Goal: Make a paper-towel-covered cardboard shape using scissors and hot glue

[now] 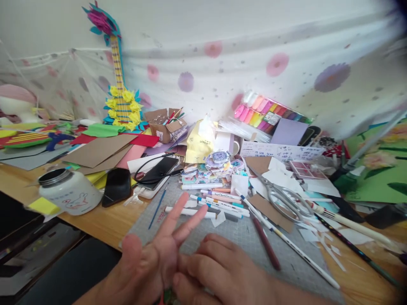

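Note:
My left hand (159,254) is palm up, with thumb and two fingers stretched out and apart; its other fingers are hidden behind my right hand. Curled against that palm, my right hand (219,271) has its fingers pressed together. At the bottom edge, a small green and red bit (167,295) shows between the hands, mostly covered, so its kind is unclear. Just beyond the fingertips several markers (219,205) lie on the grey cutting mat (235,250). A dark red pen-like stick (266,243) rests to the right of my right hand.
Large scissors (286,199) lie among paper scraps on the right. A white jar (71,192), a black mouse-shaped object (116,187) and a phone (159,171) are on the left. Behind them are stacked stickers (206,167), a coloured clay pack (270,112) and a flower-covered paper guitar (122,101).

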A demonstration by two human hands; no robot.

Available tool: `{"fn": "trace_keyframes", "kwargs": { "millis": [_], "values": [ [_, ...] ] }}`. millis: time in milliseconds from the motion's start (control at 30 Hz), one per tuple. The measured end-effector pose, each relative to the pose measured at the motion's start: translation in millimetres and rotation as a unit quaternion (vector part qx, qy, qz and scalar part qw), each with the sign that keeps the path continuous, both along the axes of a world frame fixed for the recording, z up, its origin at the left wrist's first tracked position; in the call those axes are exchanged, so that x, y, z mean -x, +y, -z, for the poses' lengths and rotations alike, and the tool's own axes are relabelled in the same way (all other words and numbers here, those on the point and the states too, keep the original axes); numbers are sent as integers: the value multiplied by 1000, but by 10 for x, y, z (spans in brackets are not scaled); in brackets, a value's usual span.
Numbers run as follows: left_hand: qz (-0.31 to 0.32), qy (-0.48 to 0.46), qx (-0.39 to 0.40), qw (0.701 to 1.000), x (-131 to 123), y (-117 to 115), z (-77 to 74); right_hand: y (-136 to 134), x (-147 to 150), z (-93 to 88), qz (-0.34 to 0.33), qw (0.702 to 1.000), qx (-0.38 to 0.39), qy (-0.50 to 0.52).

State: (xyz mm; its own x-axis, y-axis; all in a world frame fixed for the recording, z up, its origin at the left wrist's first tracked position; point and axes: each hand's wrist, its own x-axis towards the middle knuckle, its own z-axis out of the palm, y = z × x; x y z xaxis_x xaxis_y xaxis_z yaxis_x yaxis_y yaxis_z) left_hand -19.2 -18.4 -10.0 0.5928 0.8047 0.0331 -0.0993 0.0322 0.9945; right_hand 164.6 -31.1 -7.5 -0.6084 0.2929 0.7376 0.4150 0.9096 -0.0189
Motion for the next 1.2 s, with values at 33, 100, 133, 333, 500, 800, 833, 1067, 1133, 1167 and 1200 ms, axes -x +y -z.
{"fn": "trace_keyframes", "kwargs": {
  "millis": [33,100,133,333,500,800,833,1067,1133,1167,1200],
  "values": [
    [-4,6,-7,1000,54,73,-29,5,-68,-22,2,1000,-3,-12],
    [-40,49,-53,997,144,241,-92,25,-228,-39,12,999,8,-38],
    [-75,124,-99,985,174,327,-119,45,-316,-30,25,998,25,-52],
    [-13,512,-454,729,127,711,-44,289,-835,180,196,970,132,-65],
    [15,540,-464,702,42,861,132,436,-1065,262,211,960,172,-71],
    [-25,468,-339,815,100,893,31,441,-921,302,205,948,212,-120],
    [-45,435,-278,855,103,898,5,433,-878,303,199,946,215,-139],
    [-77,206,56,974,-5,823,-5,360,-672,365,155,940,196,-232],
    [-89,179,76,977,-65,779,34,343,-652,402,146,939,195,-241],
    [-96,172,80,977,-90,764,49,336,-644,415,145,940,194,-242],
    [-102,168,82,977,-109,753,58,328,-636,423,146,941,191,-239]
  ]
}}
